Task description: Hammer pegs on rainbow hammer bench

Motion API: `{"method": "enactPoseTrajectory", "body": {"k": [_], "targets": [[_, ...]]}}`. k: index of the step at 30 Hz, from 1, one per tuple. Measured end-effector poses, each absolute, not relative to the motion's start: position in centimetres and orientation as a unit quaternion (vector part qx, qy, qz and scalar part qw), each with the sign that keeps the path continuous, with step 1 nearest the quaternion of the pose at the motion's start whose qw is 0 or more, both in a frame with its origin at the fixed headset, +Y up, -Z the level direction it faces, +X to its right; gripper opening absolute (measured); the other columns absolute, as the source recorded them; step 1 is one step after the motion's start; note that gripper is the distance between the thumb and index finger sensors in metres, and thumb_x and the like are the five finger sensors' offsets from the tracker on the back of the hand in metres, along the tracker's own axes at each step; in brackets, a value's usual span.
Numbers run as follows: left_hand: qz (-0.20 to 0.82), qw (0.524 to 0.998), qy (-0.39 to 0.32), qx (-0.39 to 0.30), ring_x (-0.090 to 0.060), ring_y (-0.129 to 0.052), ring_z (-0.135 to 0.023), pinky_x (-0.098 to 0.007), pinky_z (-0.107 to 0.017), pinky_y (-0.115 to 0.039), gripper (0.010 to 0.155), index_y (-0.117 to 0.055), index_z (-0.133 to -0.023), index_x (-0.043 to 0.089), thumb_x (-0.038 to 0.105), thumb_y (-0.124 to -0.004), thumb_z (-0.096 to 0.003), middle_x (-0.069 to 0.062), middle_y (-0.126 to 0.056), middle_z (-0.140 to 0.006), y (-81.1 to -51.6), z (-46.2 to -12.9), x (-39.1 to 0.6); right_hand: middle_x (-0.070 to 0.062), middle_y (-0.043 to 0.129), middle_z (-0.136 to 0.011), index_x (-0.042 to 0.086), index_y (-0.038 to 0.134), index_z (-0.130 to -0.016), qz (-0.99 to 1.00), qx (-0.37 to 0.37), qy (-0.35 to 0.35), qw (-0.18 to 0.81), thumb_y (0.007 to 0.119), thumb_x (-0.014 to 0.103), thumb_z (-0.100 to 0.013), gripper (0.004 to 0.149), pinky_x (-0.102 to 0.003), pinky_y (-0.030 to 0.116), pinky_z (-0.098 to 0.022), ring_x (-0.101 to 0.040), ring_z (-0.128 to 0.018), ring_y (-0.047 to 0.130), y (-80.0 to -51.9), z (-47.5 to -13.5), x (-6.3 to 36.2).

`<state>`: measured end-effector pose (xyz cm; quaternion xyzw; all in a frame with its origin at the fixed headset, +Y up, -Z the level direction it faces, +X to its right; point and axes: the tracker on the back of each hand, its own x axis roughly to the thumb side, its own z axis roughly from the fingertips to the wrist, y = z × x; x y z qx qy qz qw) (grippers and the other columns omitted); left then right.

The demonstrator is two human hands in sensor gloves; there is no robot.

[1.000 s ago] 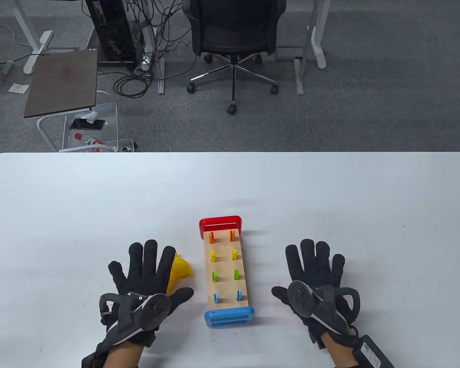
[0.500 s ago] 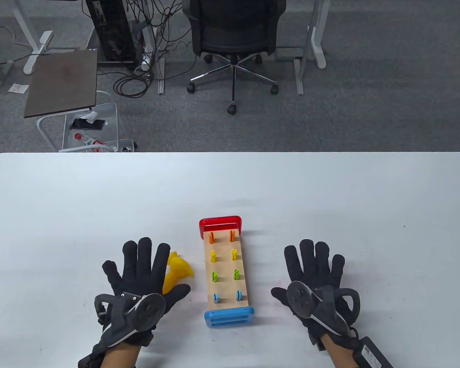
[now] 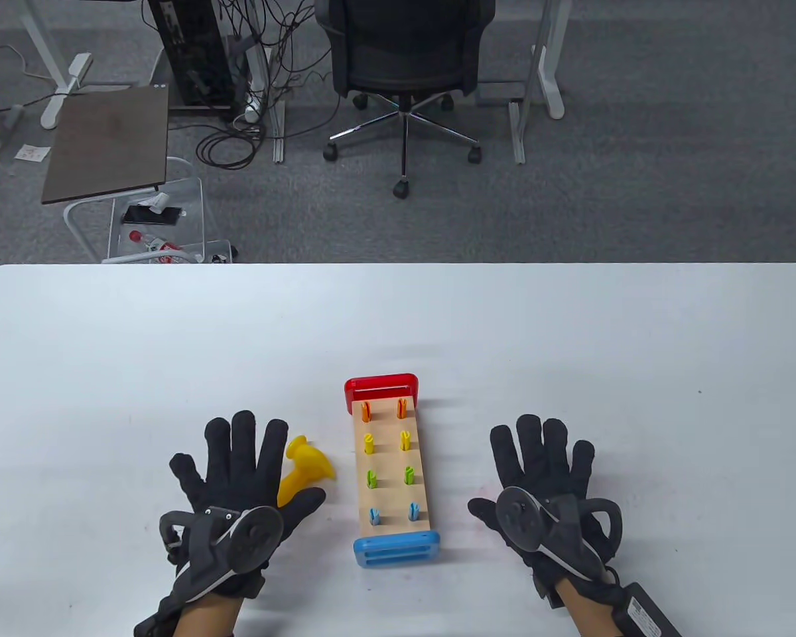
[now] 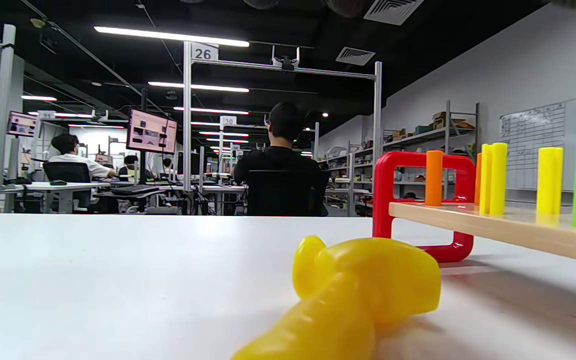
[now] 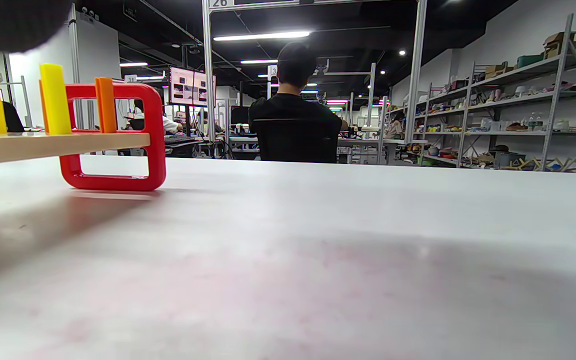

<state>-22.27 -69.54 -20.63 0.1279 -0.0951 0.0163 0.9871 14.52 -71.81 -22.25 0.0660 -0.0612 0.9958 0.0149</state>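
Note:
The wooden hammer bench [image 3: 391, 474] lies lengthwise on the white table, with a red end [image 3: 381, 386] far and a blue end [image 3: 397, 551] near. Orange, yellow, green and blue pegs stand up in two rows. A yellow toy hammer [image 3: 305, 468] lies just left of the bench, its handle running under my left hand; it also shows in the left wrist view [image 4: 353, 300]. My left hand [image 3: 239, 474] lies flat and open, fingers spread, beside the hammer head. My right hand [image 3: 544, 474] lies flat and open on the table right of the bench, holding nothing.
The table's far edge [image 3: 398, 265] runs across mid-view. Beyond it stand an office chair [image 3: 404, 66], a small side table [image 3: 109, 142] and desk legs with cables. The bench's red end shows in the right wrist view [image 5: 113, 137].
My left hand has slid left and slightly toward me, uncovering more of the yellow hammer's head. My right hand and the bench have stayed put.

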Motion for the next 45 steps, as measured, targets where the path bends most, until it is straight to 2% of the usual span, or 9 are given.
{"method": "enactPoseTrajectory", "body": {"k": [4,12,20,22,27,29,36,38,45], "targets": [[0.005,0.992,-0.070,0.109,-0.067,-0.030,-0.111,-0.093,-0.058,-0.031,0.104,-0.024,-0.126,0.018,0.083,-0.055,-0.0509,-0.028,-0.020,-0.127,-70.4,-21.1,-22.2,-0.012,0.008,-0.116,0.030,0.015,-0.108,0.996,0.069,-0.061,0.017,0.064,0.073,-0.035,0.098,-0.075,0.021,-0.075,-0.049,-0.111,0.021,-71.8,-22.2,14.4],[-0.033,0.999,-0.010,-0.028,-0.069,-0.031,-0.109,-0.092,-0.059,-0.037,0.113,-0.017,-0.124,0.005,0.082,-0.056,-0.0514,-0.032,-0.018,-0.126,-74.2,-23.8,-21.1,-0.013,0.008,-0.116,0.030,0.014,-0.108,0.994,0.077,-0.071,0.004,0.064,0.072,-0.035,0.098,-0.075,0.022,-0.075,-0.049,-0.111,0.021,-71.7,-21.8,13.9],[-0.080,0.992,0.016,-0.092,-0.069,-0.043,-0.106,-0.086,-0.061,-0.045,0.106,-0.025,-0.123,0.000,0.075,-0.060,-0.0563,-0.034,-0.028,-0.125,-76.1,-25.0,-19.6,-0.013,0.007,-0.115,0.030,0.014,-0.108,0.995,0.082,-0.061,0.004,0.064,0.072,-0.035,0.098,-0.075,0.022,-0.075,-0.049,-0.111,0.021,-72.0,-21.8,13.6],[-0.082,0.992,0.023,-0.090,-0.066,-0.057,-0.103,-0.082,-0.060,-0.053,0.100,-0.037,-0.123,0.002,0.073,-0.062,-0.0572,-0.033,-0.047,-0.123,-76.3,-25.3,-19.6,-0.013,0.008,-0.115,0.030,0.014,-0.108,0.995,0.083,-0.057,0.004,0.064,0.072,-0.036,0.098,-0.075,0.022,-0.075,-0.049,-0.111,0.021,-72.1,-21.8,13.6],[-0.082,0.992,0.037,-0.087,-0.058,-0.077,-0.093,-0.070,-0.057,-0.068,0.086,-0.060,-0.118,0.008,0.069,-0.067,-0.0575,-0.025,-0.070,-0.115,-76.5,-25.6,-19.9,-0.013,0.008,-0.115,0.030,0.014,-0.108,0.995,0.082,-0.051,0.006,0.064,0.072,-0.036,0.097,-0.075,0.022,-0.075,-0.049,-0.111,0.021,-72.2,-21.8,13.4],[-0.069,0.992,0.044,-0.093,-0.054,-0.082,-0.090,-0.065,-0.055,-0.072,0.083,-0.065,-0.116,0.011,0.069,-0.068,-0.0573,-0.023,-0.071,-0.114,-76.7,-25.7,-20.2,-0.013,0.008,-0.115,0.030,0.014,-0.108,0.995,0.082,-0.050,0.006,0.064,0.072,-0.036,0.097,-0.075,0.022,-0.075,-0.049,-0.111,0.022,-72.2,-21.7,13.3],[-0.087,0.993,0.032,-0.077,-0.047,-0.089,-0.084,-0.061,-0.055,-0.076,0.064,-0.077,-0.108,0.016,0.057,-0.076,-0.0600,-0.016,-0.081,-0.105,-76.5,-26.0,-20.3,-0.013,0.008,-0.115,0.030,0.014,-0.108,0.996,0.076,-0.046,0.010,0.064,0.072,-0.036,0.097,-0.075,0.022,-0.075,-0.049,-0.111,0.022,-72.2,-21.7,13.3],[-0.084,0.994,0.026,-0.059,-0.044,-0.095,-0.077,-0.058,-0.051,-0.081,0.063,-0.081,-0.105,0.012,0.056,-0.077,-0.0593,-0.013,-0.090,-0.096,-76.1,-25.9,-20.4,-0.012,0.008,-0.115,0.030,0.014,-0.108,0.996,0.074,-0.042,0.016,0.064,0.072,-0.036,0.097,-0.074,0.022,-0.075,-0.049,-0.111,0.022,-72.2,-21.8,13.4],[0.008,1.000,-0.003,-0.018,-0.036,-0.105,-0.064,-0.053,-0.041,-0.089,0.064,-0.078,-0.103,0.004,0.051,-0.075,-0.0603,-0.014,-0.093,-0.091,-74.4,-25.4,-20.8,-0.013,0.008,-0.115,0.030,0.014,-0.107,0.995,0.078,-0.039,0.040,0.064,0.072,-0.036,0.097,-0.074,0.023,-0.075,-0.049,-0.111,0.020,-72.2,-21.9,13.5]]}}
